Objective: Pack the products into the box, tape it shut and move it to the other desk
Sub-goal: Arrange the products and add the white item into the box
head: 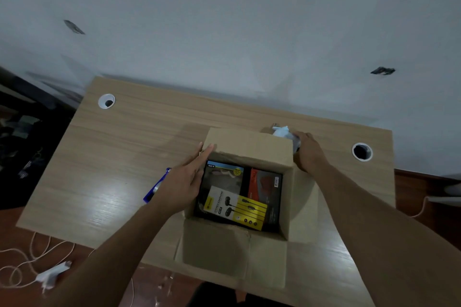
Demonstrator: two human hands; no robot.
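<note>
I'm watching the wooden surface (104, 157) carrying the open box (249, 142) near its front edge, products (239, 194) lying flat inside, while the left hand (184, 182), fingers straight and together, is pressing the side flap and the right hand (309, 152), fingers hidden, is bracing the far corner.

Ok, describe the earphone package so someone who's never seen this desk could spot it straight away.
Start at the open cardboard box in the middle of the wooden desk and look inside. The earphone package lies flat on top of the other products, towards the near left. Its bright yellow and white face, showing black earbuds, sets it apart from the red and black product box beside it.
</note>
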